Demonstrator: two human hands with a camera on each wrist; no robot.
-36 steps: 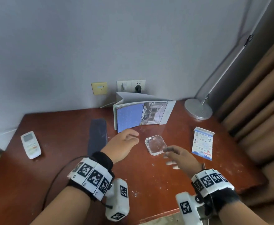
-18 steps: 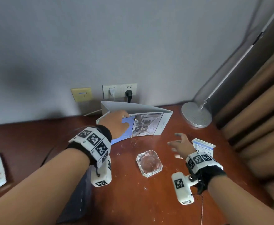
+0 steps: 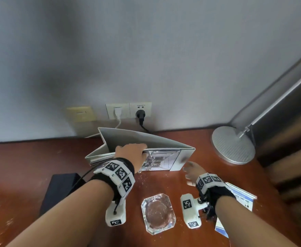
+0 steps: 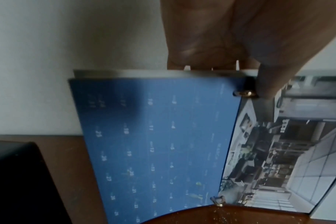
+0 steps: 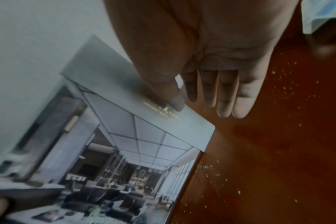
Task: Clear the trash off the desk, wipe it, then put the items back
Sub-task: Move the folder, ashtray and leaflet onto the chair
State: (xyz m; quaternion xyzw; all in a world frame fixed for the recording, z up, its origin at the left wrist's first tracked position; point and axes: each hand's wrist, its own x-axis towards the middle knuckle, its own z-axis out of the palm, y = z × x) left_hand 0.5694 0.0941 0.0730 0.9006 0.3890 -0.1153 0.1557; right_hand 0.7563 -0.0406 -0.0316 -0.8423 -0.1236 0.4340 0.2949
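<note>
A grey ring folder (image 3: 137,138) stands open on the red-brown desk (image 3: 21,166) against the wall, showing a blue page (image 4: 163,144) and a photo page (image 5: 125,144). My left hand (image 3: 137,150) grips its top edge, with the fingers over the back and the thumb (image 4: 267,84) on the front. My right hand (image 3: 189,171) hovers at the folder's right end with its fingers (image 5: 224,97) straight and its thumb close to the grey flap. I cannot tell if the thumb touches it. A clear glass ashtray (image 3: 157,213) sits between my wrists. Pale crumbs (image 5: 286,84) dot the desk.
A blue-and-white leaflet (image 3: 242,198) lies under my right forearm. A round silver lamp base (image 3: 233,145) stands at the back right beside brown curtains. A flat black item (image 3: 60,189) lies to the left. Two plugs with cords (image 3: 140,116) hang behind the folder.
My left hand has gone from beside the ashtray to the folder's top edge and taken hold. My right hand has moved from the ashtray to the folder's right end. The view has moved closer.
</note>
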